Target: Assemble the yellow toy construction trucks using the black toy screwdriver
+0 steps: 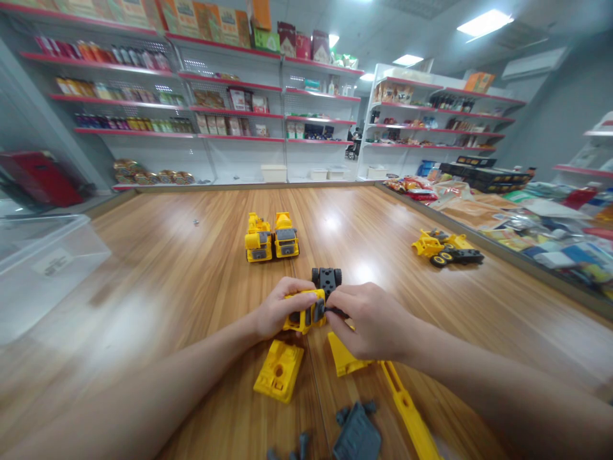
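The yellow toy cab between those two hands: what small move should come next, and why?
Probably the right hand should gently press the small dark piece in its fingertips against the yellow cab: the left hand already grips the cab, and the piece sits close beside it. Fingers hide whether it is seated.

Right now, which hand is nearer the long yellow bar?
Right. The right hand is just beyond the long yellow bar; the left hand is farther left, holding the yellow cab.

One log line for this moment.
left hand: holds yellow cab | right hand: at cab's gray side, grip unclear | black chassis: beside cab, join unclear | yellow plate, gray part: on table
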The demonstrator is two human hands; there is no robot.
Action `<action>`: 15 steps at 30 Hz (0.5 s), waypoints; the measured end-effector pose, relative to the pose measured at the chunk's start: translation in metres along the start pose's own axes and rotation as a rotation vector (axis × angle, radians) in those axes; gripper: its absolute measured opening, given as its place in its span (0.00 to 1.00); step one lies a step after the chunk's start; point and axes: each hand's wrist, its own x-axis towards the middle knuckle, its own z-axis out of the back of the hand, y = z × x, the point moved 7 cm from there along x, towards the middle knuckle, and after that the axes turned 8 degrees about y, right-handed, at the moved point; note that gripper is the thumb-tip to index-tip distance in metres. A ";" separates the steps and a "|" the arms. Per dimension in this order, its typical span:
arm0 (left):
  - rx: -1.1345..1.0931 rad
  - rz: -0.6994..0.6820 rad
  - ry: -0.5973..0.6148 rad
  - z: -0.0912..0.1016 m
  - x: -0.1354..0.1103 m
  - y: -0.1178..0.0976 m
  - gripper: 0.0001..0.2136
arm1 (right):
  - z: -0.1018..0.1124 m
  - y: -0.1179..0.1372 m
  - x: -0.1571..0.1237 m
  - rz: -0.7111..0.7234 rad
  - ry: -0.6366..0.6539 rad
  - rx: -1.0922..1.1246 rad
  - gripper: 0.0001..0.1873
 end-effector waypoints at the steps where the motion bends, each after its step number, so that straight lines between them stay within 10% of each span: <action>1: 0.010 -0.001 0.001 0.000 0.000 -0.001 0.15 | 0.000 0.000 0.000 0.000 0.007 -0.009 0.09; 15: 0.143 -0.053 -0.033 0.004 0.000 -0.004 0.14 | 0.005 0.000 -0.002 -0.018 -0.046 0.055 0.03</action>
